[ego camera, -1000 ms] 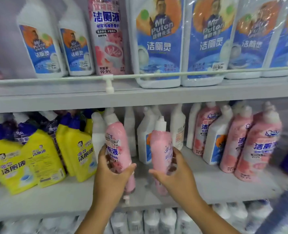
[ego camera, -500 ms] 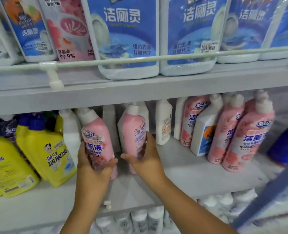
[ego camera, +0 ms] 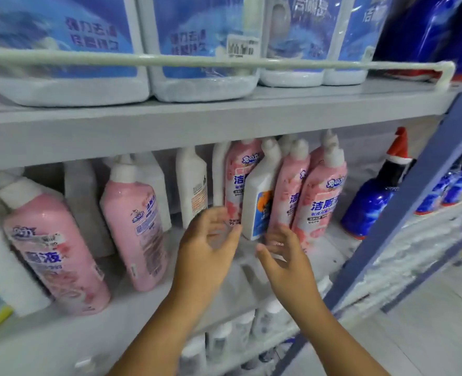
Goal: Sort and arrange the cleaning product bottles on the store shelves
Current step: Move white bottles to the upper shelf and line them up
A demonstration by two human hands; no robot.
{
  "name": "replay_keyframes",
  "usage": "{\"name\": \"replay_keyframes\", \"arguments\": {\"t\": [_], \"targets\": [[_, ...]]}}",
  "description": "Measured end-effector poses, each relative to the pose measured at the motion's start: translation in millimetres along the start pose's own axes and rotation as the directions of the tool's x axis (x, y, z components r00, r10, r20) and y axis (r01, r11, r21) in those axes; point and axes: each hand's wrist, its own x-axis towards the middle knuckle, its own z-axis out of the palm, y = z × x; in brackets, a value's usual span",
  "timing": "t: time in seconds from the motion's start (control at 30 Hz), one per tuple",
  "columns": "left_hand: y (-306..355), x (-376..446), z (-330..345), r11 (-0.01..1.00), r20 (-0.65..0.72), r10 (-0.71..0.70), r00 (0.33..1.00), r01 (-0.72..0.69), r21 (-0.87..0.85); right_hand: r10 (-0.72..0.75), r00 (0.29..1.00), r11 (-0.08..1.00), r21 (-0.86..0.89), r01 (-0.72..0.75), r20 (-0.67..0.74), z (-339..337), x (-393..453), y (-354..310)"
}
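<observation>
Two pink bottles stand at the left of the middle shelf (ego camera: 319, 251): a tilted one (ego camera: 53, 248) nearest, another (ego camera: 136, 234) just right of it. The left hand (ego camera: 205, 248) and right hand (ego camera: 284, 256) hover side by side, fingers loosely spread, holding nothing. Just beyond them a white bottle (ego camera: 259, 202) leans among a cluster of pink bottles (ego camera: 319, 196); a blue bottle (ego camera: 370, 202) stands far right
</observation>
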Motion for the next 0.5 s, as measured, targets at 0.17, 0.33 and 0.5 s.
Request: {"name": "replay_keyframes", "arguments": {"t": [0.17, 0.33, 0.5], "targets": [[3, 75, 59, 0.986, 0.053, 0.015, 0.998, -0.024, 0.167, -0.037, 0.998, 0.999, 0.04, 0.035, 0.06, -22, 16, 4], [-9, 84, 92, 0.959, 0.015, -0.016, 1.0, 0.011, 0.283, -0.066, 0.99, 0.992, 0.115, 0.052, 0.123, -34, 31, 8], [-15, 50, 63, 0.948, -0.137, -0.076, 0.988, 0.114, 0.298, -0.087, 0.974, 0.984, 0.171, 0.051, 0.21, -35, 37, 15]]}}
